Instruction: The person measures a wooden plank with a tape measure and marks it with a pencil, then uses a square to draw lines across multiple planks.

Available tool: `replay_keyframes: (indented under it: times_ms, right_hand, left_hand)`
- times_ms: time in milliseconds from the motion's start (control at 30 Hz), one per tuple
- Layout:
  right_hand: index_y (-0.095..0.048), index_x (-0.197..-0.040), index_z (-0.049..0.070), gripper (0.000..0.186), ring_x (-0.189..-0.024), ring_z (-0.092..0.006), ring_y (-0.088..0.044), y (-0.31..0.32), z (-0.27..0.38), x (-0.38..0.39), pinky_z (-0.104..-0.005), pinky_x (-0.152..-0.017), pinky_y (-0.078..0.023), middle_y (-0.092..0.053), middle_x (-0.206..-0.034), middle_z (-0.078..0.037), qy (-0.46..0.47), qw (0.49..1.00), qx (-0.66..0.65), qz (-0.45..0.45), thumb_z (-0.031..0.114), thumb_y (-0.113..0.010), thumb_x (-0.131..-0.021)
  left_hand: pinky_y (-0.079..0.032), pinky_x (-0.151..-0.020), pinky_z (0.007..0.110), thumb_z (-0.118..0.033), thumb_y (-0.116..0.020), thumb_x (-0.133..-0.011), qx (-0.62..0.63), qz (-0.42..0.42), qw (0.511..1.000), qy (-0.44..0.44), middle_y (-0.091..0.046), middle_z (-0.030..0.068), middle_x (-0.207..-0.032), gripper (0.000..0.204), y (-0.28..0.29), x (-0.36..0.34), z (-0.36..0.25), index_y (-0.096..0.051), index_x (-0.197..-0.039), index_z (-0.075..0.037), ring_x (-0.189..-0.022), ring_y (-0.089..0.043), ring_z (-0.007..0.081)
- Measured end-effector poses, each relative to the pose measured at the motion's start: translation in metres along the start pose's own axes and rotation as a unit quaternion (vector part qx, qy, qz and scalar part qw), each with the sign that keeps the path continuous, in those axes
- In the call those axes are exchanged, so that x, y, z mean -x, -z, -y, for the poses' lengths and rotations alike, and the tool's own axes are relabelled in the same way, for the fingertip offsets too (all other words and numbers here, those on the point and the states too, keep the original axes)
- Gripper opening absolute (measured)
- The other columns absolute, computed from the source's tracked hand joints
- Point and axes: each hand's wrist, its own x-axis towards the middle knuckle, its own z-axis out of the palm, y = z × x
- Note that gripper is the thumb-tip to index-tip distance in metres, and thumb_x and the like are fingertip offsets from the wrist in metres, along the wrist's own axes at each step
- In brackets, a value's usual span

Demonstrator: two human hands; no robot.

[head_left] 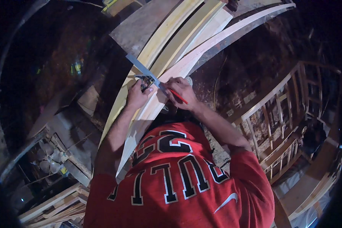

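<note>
My left hand is closed around the head of a combination square, holding it against pale wooden boards. The steel blade lies slantwise across the boards. In my right hand a red pencil is pinched between the fingers, close to the blade's near end. My right fingers hide the pencil's tip. Several long boards run side by side from near my body to the far side, and one pinkish board angles off to the far right.
A grey work surface lies under the boards' far part. Slatted wooden framing stands to the right, with more boards at lower right. Stacked lumber lies at lower left, near pale round objects. Surroundings are dark.
</note>
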Motion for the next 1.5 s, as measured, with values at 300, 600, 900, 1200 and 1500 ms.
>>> replay_keyframes:
  times_ms: [300, 600, 900, 1200, 1500]
  right_hand:
    - [-0.066, -0.117, 0.003, 0.025, -0.090, -0.0116, -0.059, 0.007, -0.023, 0.082, -0.0293, -0.081, -0.050, -0.064, -0.094, -0.003, -0.415, 0.881, -0.159, -0.159, 0.009, -0.060, -0.094]
    - [-0.066, -0.119, 0.000, 0.024, -0.069, -0.0119, -0.056, -0.026, 0.016, 0.060, -0.0270, -0.061, -0.045, -0.068, -0.093, -0.004, -0.482, 0.697, -0.522, -0.095, 0.015, -0.061, -0.101]
    - [-0.070, -0.103, 0.005, 0.018, -0.048, -0.0068, -0.044, -0.037, 0.016, 0.018, -0.0247, -0.043, -0.031, -0.069, -0.078, -0.002, -0.563, 0.686, -0.446, -0.117, 0.018, -0.058, -0.104]
    - [-0.068, -0.099, 0.002, 0.023, -0.073, -0.0133, -0.061, -0.046, 0.025, 0.008, -0.0287, -0.065, -0.049, -0.066, -0.085, -0.005, -0.514, 0.717, -0.456, -0.119, 0.022, -0.059, -0.103]
    - [-0.066, -0.093, 0.002, 0.019, -0.070, -0.0175, -0.063, -0.053, 0.026, -0.005, -0.0327, -0.066, -0.052, -0.065, -0.081, -0.006, -0.501, 0.731, -0.439, -0.150, 0.018, -0.059, -0.102]
  left_hand:
    - [-0.052, -0.089, 0.051, -0.033, -0.079, -0.086, 0.023, -0.003, 0.999, 0.047, -0.071, 0.0183, -0.103, 0.042, 0.010, 0.016, -0.010, -0.060, -0.108, -0.004, -0.103, -0.068, 0.0399]
    - [-0.049, -0.063, 0.035, -0.031, -0.075, -0.093, 0.216, -0.180, 0.949, 0.142, -0.062, 0.0040, -0.075, 0.036, 0.020, 0.096, -0.024, -0.054, -0.101, -0.003, -0.064, -0.059, 0.0202]
    - [-0.058, -0.078, 0.035, -0.019, -0.065, -0.100, 0.589, -0.053, 0.749, 0.300, -0.068, 0.0107, -0.111, 0.027, -0.006, 0.132, -0.017, -0.050, -0.121, -0.012, -0.094, -0.067, 0.0206]
    - [-0.056, -0.089, 0.039, -0.025, -0.066, -0.099, 0.571, 0.034, 0.793, 0.208, -0.066, 0.0093, -0.121, 0.042, -0.046, 0.158, 0.051, -0.052, -0.135, -0.009, -0.110, -0.066, 0.0224]
    - [-0.056, -0.084, 0.035, -0.052, -0.053, -0.103, 0.671, 0.086, 0.686, 0.267, -0.070, 0.0081, -0.112, 0.053, -0.067, 0.161, 0.097, -0.056, -0.135, -0.010, -0.096, -0.069, 0.0201]
